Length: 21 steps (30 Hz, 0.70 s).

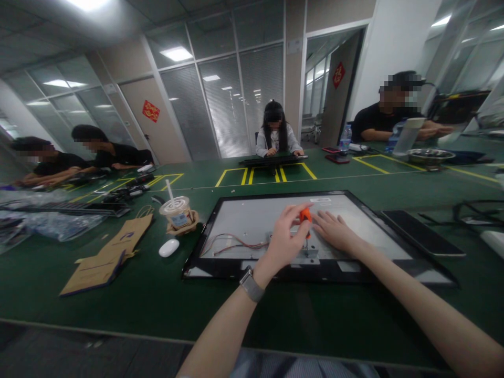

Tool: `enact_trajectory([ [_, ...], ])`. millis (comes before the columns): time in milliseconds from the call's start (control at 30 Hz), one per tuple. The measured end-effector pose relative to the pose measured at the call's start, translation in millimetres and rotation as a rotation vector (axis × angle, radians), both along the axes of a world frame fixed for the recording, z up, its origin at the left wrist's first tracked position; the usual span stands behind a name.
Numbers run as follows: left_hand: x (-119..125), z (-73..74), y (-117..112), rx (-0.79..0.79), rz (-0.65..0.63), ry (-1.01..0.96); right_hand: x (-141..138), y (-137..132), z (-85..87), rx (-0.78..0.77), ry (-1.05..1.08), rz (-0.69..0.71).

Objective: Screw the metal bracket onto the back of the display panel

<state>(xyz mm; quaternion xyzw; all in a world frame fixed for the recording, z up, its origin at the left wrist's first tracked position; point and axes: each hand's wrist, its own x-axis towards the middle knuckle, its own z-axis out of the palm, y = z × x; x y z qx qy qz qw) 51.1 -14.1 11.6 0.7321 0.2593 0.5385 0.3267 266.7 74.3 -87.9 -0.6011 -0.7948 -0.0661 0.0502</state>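
A flat display panel (236,210) lies face down on the green table, its grey metal back up, with thin red and white wires (232,244) running across its lower left. My left hand (285,239), a watch on the wrist, is closed round an orange-handled screwdriver (305,216) held upright, its tip down on a small bracket (309,253) near the panel's front edge. My right hand (334,231) lies flat with fingers stretched out on the metal back, just right of the screwdriver.
A plastic cup with a straw (177,211), a white mouse (169,247) and a brown paper bag (110,252) lie to the left. A dark tablet (423,233) and cables (472,212) sit to the right. Several people sit round the far side of the table (157,294).
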Motion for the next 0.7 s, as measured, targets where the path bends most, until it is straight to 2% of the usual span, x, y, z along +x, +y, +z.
enact_trajectory([
  [100, 0.8, -2.5, 2.0, -0.020, -0.013, -0.018, 1.0, 1.2, -2.2, 0.003, 0.002, 0.014],
  [333, 1.9, -7.0, 5.7, 0.008, 0.057, -0.007, 0.7, -2.0, 2.5, -0.014, -0.009, 0.031],
  [467, 2.2, -5.2, 5.2, 0.014, 0.108, 0.001, 1.2, -3.0, 4.1, -0.016, 0.007, 0.056],
  [700, 1.8, -2.1, 4.4, 0.038, 0.147, 0.003, 1.0, 0.3, -1.0, -0.003, 0.022, 0.016],
])
